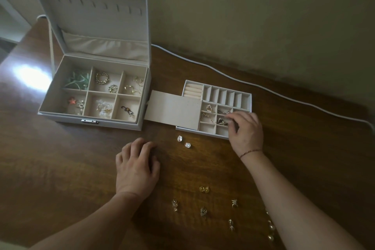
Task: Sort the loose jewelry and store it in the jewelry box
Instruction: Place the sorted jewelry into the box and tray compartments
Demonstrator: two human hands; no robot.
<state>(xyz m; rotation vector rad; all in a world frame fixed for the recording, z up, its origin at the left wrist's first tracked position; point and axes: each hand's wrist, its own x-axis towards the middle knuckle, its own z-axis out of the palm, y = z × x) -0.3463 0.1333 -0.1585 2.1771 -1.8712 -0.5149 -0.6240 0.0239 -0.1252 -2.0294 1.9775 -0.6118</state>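
Jewelry box (60,95) sitting open at the far left of the wooden table (60,168), lid up, six compartments holding pieces. Tray (227,95) lying apart to its right, a flap (172,109) covering its left part. Right hand (246,130) reaching over the tray's near right corner, fingers curling down into a compartment — cannot tell whether they are pinching anything. Left hand (137,166) resting flat, relaxed, holding nothing. Two pearl earrings (183,141) lying between the hands; gold pieces (204,189) scattered near, open wood around them. Beads (271,229) half hiding behind the right forearm.
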